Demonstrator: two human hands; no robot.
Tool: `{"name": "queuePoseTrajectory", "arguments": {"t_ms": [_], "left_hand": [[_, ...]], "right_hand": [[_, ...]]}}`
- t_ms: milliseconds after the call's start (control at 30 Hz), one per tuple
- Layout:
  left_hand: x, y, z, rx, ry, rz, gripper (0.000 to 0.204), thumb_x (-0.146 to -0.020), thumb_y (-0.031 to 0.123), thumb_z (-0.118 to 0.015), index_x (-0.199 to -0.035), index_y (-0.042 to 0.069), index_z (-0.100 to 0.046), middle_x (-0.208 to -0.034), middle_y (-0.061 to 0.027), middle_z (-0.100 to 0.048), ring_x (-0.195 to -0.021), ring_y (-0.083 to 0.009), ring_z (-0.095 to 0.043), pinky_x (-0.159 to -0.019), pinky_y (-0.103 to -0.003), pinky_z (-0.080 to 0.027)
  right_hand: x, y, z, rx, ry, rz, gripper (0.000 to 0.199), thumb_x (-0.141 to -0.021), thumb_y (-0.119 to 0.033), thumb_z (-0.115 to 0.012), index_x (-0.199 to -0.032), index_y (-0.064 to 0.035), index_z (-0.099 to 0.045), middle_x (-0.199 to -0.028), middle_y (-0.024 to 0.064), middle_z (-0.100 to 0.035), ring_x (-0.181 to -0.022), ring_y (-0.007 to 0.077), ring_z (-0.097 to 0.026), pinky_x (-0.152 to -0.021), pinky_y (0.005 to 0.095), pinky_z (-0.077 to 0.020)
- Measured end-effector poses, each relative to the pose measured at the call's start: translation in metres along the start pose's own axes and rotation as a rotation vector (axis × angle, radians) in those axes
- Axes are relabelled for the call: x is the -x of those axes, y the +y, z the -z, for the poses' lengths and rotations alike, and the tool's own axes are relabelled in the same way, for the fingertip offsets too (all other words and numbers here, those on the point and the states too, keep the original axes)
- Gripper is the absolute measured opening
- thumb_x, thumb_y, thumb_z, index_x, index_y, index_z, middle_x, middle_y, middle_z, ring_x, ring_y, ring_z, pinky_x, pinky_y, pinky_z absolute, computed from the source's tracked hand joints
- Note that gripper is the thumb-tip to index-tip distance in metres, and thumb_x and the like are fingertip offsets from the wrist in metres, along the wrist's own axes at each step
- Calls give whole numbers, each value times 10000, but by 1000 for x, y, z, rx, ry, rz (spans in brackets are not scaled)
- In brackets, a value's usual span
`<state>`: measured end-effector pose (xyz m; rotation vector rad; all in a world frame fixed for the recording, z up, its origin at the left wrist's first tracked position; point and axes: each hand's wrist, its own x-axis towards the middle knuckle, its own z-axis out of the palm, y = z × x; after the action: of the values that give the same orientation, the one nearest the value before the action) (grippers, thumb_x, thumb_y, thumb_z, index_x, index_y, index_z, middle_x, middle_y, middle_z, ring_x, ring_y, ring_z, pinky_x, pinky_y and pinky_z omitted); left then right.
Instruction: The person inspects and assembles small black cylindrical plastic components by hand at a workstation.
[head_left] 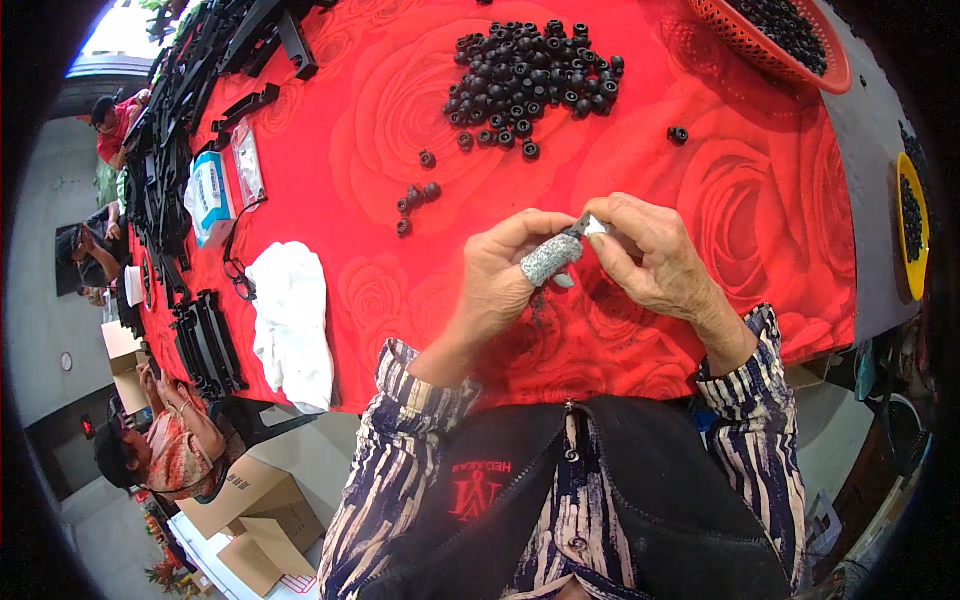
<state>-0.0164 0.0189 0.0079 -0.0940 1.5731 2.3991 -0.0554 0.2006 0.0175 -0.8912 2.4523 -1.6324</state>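
Observation:
My left hand (502, 268) and my right hand (652, 255) meet above the red rose-patterned cloth, fingertips pinched close together. A grey speckled wrap (546, 262) covers one digit of my left hand. Between the fingertips is a small dark piece (578, 226), gripped by my left hand. Something small and white (596, 226) shows at my right thumb and fingers; whether it is a tool or a covering I cannot tell. Beyond my hands lies a heap of small round black plastic parts (530, 80) with holes. A few of them (415, 197) lie apart, nearer my left hand.
A red plastic basket (840, 75) of black parts stands at far right, with a yellow tray (917, 282) nearer. On the left lie a white cloth (290, 325), a tissue pack (208, 200) and long black plastic parts (210, 345). Other people (180, 440) sit farther left, near cardboard boxes (255, 510).

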Motion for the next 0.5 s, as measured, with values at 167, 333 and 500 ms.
{"name": "queuePoseTrajectory", "arguments": {"t_ms": [167,333,500], "left_hand": [[2,8,1,-81,-13,153,218,-840,41,-609,-1048,-18,-582,-908,-69,-615,-733,-101,-602,-599,-203,-518],[3,0,-3,-73,-7,-32,234,-821,7,-620,-1048,-30,-577,-930,-66,-581,-772,-110,-599,-628,-214,-526],[3,-1,-4,-87,10,-81,261,-797,-28,-634,-1050,-44,-570,-966,-65,-546,-813,-122,-595,-657,-221,-531]], "right_hand": [[0,1,2,-47,-42,-4,152,-789,-40,-550,-928,19,-569,-747,147,-574,-627,269,-581,-570,345,-448],[0,-4,2,-153,-18,-138,146,-812,-48,-541,-939,15,-573,-753,129,-587,-635,208,-587,-564,311,-444],[1,-2,0,-168,11,-134,141,-819,-49,-541,-939,16,-573,-747,118,-583,-628,179,-576,-549,295,-435]]}}
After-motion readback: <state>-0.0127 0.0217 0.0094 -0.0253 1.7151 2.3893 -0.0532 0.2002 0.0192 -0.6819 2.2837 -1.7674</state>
